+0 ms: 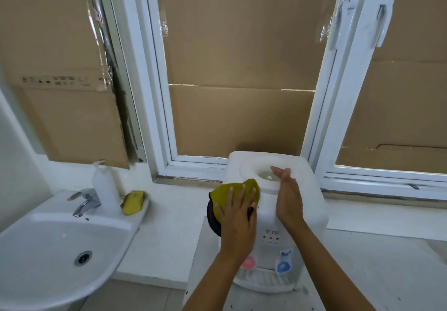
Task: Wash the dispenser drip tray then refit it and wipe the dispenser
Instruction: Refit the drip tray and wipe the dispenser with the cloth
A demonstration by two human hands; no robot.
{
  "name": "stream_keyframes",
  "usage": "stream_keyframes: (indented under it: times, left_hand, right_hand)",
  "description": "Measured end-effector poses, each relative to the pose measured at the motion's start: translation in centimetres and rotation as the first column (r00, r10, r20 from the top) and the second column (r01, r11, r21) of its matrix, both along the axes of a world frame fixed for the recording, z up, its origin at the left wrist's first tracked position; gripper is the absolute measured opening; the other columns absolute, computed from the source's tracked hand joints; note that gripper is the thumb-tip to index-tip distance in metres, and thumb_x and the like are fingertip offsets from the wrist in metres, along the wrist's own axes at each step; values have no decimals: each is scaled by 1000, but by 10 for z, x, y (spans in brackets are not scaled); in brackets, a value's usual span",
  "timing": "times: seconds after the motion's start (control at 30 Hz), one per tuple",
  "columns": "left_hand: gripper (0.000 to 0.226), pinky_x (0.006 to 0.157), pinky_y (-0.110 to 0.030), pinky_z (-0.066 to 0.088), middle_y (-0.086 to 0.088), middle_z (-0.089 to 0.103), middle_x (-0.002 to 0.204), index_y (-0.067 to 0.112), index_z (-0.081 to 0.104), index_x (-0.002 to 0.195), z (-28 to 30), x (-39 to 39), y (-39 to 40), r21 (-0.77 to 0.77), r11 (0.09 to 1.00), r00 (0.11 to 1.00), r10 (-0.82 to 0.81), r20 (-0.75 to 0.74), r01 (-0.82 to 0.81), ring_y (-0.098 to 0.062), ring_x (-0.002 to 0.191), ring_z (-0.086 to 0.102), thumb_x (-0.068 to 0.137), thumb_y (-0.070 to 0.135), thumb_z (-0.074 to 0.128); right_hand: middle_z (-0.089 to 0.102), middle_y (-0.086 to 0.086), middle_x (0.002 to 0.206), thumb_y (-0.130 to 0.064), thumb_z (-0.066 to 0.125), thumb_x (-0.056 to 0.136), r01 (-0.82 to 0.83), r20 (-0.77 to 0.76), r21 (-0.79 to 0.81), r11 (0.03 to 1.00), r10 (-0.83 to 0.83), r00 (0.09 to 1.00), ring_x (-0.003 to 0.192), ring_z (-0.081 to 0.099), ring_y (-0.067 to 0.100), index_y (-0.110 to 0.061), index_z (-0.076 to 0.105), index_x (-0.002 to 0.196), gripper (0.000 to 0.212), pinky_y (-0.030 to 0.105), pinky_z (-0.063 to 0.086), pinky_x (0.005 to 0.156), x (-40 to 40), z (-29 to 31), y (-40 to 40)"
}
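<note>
A white tabletop water dispenser [307, 204] stands below the window, with a red tap [249, 263] and a blue tap [283, 266] on its front. Its white slotted drip tray [263, 280] sits fitted at the base under the taps. My left hand [235, 216] presses a yellow-green cloth with a dark underside [238, 187] flat against the dispenser's top left corner, fingers straight. My right hand [287, 197] rests flat on the top, fingers straight, beside the round bottle well [262, 175].
A white basin [55, 255] with a chrome tap [84, 202] is at the left. A white pump bottle [105, 185] and a yellow sponge [133, 202] sit on its rim. Cardboard covers the window panes behind. The dispenser stands on a white surface [375, 262].
</note>
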State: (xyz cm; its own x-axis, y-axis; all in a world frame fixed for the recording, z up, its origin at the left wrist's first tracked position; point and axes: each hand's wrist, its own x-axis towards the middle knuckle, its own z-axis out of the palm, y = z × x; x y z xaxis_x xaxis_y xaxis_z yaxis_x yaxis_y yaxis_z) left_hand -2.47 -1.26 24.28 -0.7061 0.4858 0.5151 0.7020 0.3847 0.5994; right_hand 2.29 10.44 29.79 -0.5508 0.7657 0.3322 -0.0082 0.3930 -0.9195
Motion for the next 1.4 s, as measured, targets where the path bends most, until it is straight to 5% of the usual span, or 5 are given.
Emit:
stream_keyframes:
  times: [0.4,0.5,0.77,1.1,1.4]
  left_hand:
    - [49,117,-51,-3,7,25,159,33,30,149,-20,61,34,-63,987,982,138,-131,-147,-20,150,8,103,43,18]
    - [49,120,-49,-3,7,24,159,34,31,149,-16,46,27,45,984,984,173,-28,-172,-15,150,3,102,44,21]
    - [38,111,-40,33,-12,45,139,18,50,138,0,-19,30,387,846,896,211,390,-368,-30,129,41,101,24,43]
    - [62,115,-54,18,-6,18,159,36,-2,153,-23,62,68,347,841,910,378,172,-415,-32,148,7,100,41,29]
    - [45,113,-60,23,-7,35,152,20,45,142,-5,19,55,188,876,885,395,247,-443,-34,146,17,99,34,38]
  right_hand:
    - [55,-4,128,-34,27,106,-142,-131,-239,961,113,985,124,49,22,-14,59,125,42,28,43,100,48,1,51]
    - [57,-6,121,-35,35,104,-186,-113,-275,943,161,981,107,54,6,-16,59,124,36,10,40,78,56,-1,50]
    - [49,-31,114,-50,24,95,-91,4,69,993,91,996,105,47,-17,-33,52,125,44,-4,28,86,61,-15,37]
    - [54,-7,137,-67,17,90,-18,23,206,978,14,1000,122,47,6,-22,52,135,73,31,33,115,54,-33,38]
    - [42,-4,152,-57,36,94,-12,233,527,850,-131,964,137,41,15,-25,39,146,61,31,24,115,57,-47,39]
